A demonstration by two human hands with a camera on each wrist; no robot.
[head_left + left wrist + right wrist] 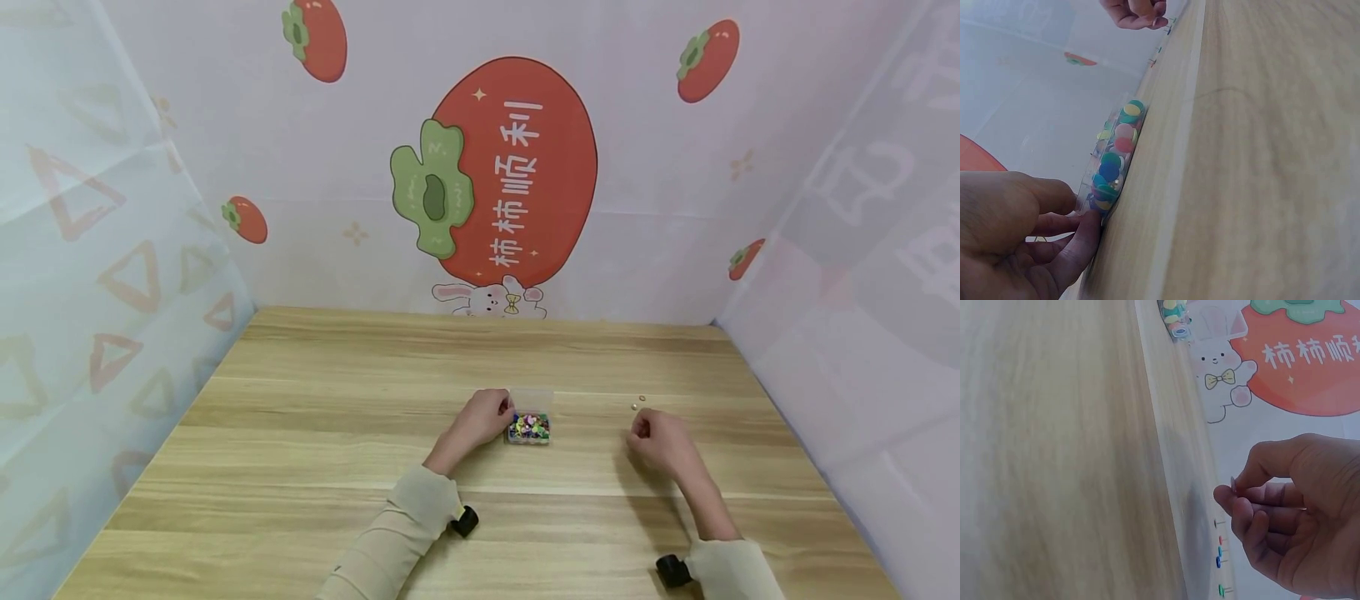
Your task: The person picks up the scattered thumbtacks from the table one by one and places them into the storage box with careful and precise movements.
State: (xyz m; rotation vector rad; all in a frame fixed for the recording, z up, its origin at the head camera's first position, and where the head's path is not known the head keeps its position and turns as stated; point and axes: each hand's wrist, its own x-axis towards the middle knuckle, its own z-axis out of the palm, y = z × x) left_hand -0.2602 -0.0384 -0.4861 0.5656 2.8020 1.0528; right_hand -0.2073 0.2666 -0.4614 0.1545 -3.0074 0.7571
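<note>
A small clear plastic box full of colourful thumbtacks stands on the table, its clear lid raised at the back. My left hand pinches the box's left end between thumb and finger, as the left wrist view shows close up. Off to the right, my right hand is above the tabletop. Its thumb and forefinger pinch a pale pinkish thumbtack, seen edge-on in the right wrist view; the other fingers curl in. Several loose thumbtacks lie in a row beyond that hand.
The wood-grain table meets a printed cloth at the back, with cloth sides left and right. A black wrist camera sits at the left cuff, another black camera at the right cuff.
</note>
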